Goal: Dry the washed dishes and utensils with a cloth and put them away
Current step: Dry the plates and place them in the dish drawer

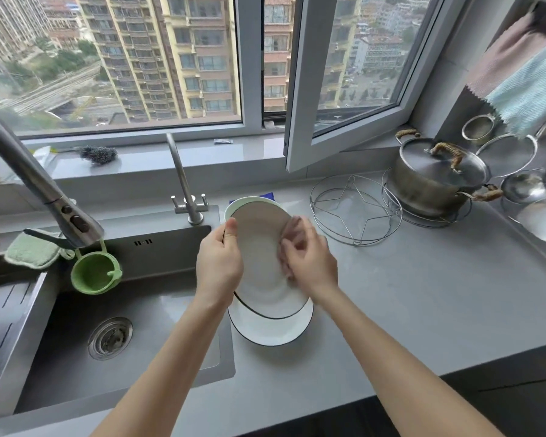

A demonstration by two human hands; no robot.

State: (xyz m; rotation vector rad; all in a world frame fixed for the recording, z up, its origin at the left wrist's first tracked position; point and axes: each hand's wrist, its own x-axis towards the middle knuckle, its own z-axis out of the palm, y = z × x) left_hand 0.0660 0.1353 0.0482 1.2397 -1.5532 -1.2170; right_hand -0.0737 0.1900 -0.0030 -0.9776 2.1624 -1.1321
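Left hand (pixel 219 263) comes up from below, forearm bare, thumb pressed on the near face of the held plate (pixel 260 257) at its left rim, fingers wrapped behind. This grip is clamped on the plate. The plate is tilted up on edge, its face towards the person, above the bench (pixel 407 294).

Right hand (pixel 306 260) sits at the plate's right rim, across from the left grip, fingers bent against the face. It is motion-blurred. There is a pinkish smear at the fingertips, either cloth or fingers. Can't tell if this grip is closed on anything.

Directly under both grips a second plate (pixel 271 326) lies flat on the bench, its far half hidden by the held one. Beyond the grips is a bowl (pixel 249 201), with only its far rim showing. Behind that a sliver of blue cloth (pixel 273 195) shows, the rest covered.

Left of the left grip is the sink (pixel 76 326), cut off by the frame edge.

Counts:
- Two black-rimmed plates and one bowl.
- Two taps, a big pull-out tap (pixel 44 197) and a slim tap (pixel 183 181).
- Two wire racks, one bare rack (pixel 355 209) right of the right grip and one mostly under the pot.
- One lidded pot (pixel 435 181).
- Two hanging cloths far right, a pink one (pixel 498 61) and a teal one (pixel 530 89), both blurry.
- One green cup (pixel 95 272) hanging on the big tap.
- One green pad (pixel 32 250).
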